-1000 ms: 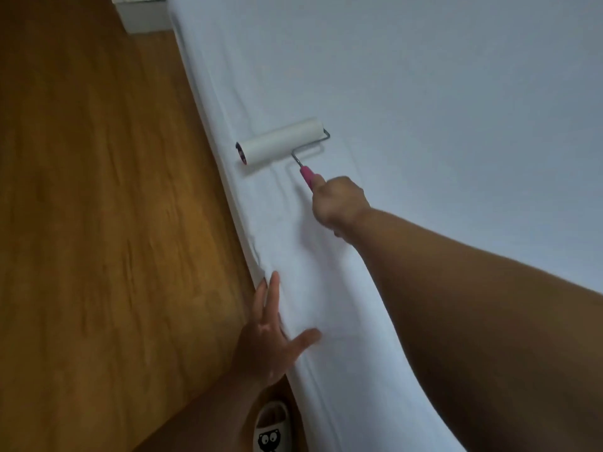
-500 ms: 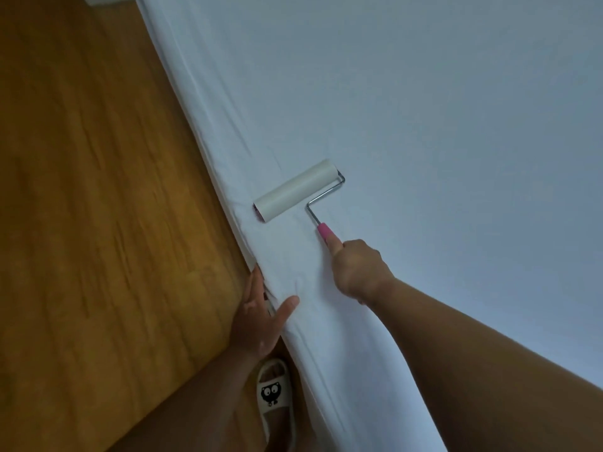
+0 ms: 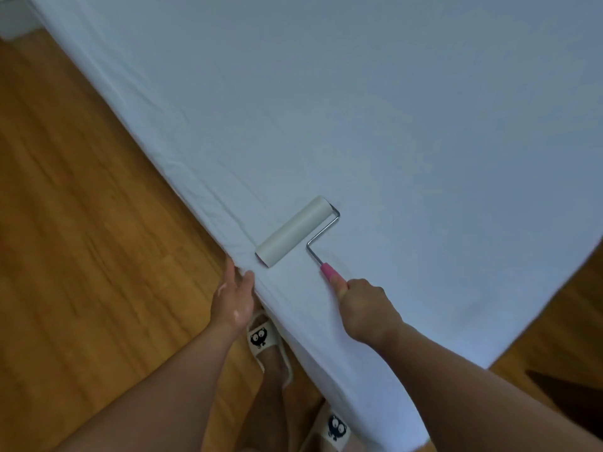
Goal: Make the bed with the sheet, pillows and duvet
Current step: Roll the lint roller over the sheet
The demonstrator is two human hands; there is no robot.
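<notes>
Gripping pink-handled cylindrical lint roller [image 3: 296,231], right hand [image 3: 365,308]; creased sheet [image 3: 359,109].

Floor: warm brown wood-grain boards [image 3: 81,256], running along the left side and showing again at lower right. Furniture: pale base [image 3: 16,22], top-left corner. Lighting: dim, even.

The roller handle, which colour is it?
Pink. The handle of the roller shows best in the head view, above the right hand.
</notes>
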